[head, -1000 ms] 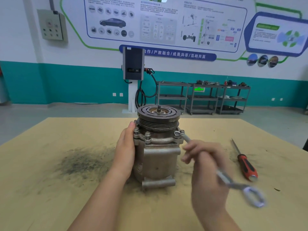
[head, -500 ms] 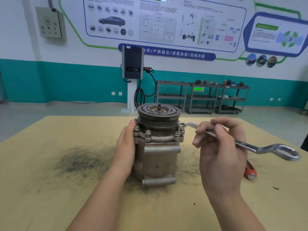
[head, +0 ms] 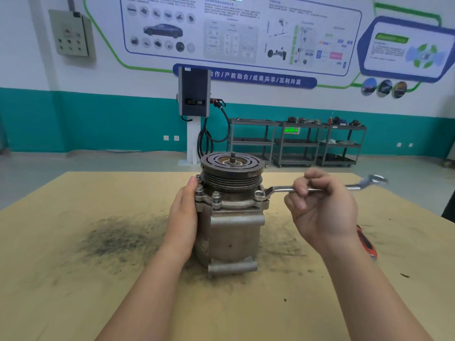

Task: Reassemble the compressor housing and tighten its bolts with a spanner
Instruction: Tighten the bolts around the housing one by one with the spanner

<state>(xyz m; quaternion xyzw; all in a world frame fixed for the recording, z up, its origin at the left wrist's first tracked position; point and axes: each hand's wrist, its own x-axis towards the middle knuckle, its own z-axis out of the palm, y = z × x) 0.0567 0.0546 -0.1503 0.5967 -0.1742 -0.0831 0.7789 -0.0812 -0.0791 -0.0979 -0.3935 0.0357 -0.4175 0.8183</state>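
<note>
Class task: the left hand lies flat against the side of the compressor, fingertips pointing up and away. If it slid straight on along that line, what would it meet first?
Probably the flange bolt at the fingertips of the left hand, then the pulley on the compressor; depth is unclear.

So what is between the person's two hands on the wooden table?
In the head view, the grey metal compressor stands between them: the left hand rests on its side, and the right hand holds the steel ring spanner.

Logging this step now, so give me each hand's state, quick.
Left hand: open, fingers flat against the compressor.
Right hand: gripping the spanner.
</note>
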